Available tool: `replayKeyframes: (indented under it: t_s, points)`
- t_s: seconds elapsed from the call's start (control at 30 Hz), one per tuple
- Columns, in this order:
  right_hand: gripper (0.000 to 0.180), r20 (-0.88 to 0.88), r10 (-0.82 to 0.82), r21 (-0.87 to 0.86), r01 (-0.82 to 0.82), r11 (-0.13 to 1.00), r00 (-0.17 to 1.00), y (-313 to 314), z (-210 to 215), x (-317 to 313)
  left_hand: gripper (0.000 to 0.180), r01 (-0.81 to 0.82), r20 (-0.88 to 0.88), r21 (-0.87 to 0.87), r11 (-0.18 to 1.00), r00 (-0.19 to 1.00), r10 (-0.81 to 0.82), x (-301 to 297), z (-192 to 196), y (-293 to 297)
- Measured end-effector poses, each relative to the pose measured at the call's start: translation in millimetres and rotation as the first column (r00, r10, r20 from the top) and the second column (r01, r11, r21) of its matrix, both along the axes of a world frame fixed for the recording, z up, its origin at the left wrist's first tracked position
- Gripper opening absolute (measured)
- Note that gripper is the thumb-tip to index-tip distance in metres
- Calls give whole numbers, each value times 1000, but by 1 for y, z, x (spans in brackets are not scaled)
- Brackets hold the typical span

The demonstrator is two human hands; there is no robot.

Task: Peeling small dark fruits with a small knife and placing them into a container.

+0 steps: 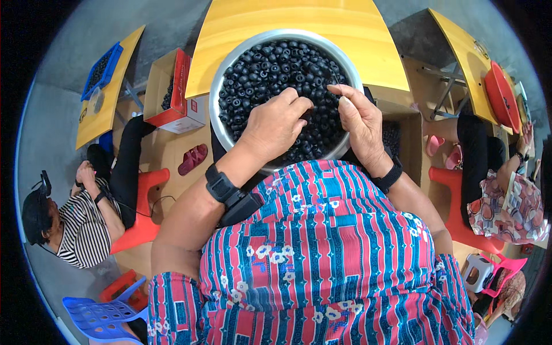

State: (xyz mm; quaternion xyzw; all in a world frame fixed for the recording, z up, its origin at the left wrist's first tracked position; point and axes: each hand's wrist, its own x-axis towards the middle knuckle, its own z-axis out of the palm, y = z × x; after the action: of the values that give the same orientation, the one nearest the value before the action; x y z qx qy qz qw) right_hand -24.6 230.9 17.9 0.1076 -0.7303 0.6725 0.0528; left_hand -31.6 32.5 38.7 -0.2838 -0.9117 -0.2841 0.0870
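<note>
Centrally, a round metal basin (221,86) filled with small black ring-shaped beads (270,69) sits in front of the seated person, at the near edge of a yellow table (299,23). The left hand (276,123) lies palm down on the beads at the basin's near side, fingers curled loosely into the heap; whether it has anything pinched cannot be told. The right hand (359,118), just beside it and not touching it, is raised slightly above the beads, thumb and forefinger closed on a thin needle (335,80) that points up and away over the heap. Each wrist carries a black band; the left one (221,185) has a dark box attached. The person's striped red-and-blue flowered garment (328,259) fills the lower foreground.

To the left, another person in a striped top (86,227) sits on a red stool (144,213), near a cardboard box (172,92) and a second yellow table bearing a blue tray (102,69). To the right, a third person in a patterned top (506,207) sits by a third yellow table holding a red tray (500,95). A blue plastic chair (103,316) stands at lower left.
</note>
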Motion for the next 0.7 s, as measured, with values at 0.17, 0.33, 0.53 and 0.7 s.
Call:
replayKeyframes:
  t_s: [0.17, 0.33, 0.53, 0.7]
  points:
    - [28, 6, 14, -8, -14, 1000, 1000, -2, 2, 1, 25, -5, -28, -110, 994, 1000, 2, -9, -7, 0]
    - [27, 24, 7, 7, -7, 1000, 1000, -3, 7, 2, 25, 4, -2, 34, 999, 1000, -4, -11, -10, -4]
    - [25, -15, 59, 28, -58, 998, 998, -3, 6, 0, 21, -311, 633, 662, 682, 719, -286, 5, -8, -13]
    - [25, -53, 132, 104, -126, 986, 990, -4, 2, 3, 25, -511, 639, 760, 401, 476, -605, 22, -31, -15]
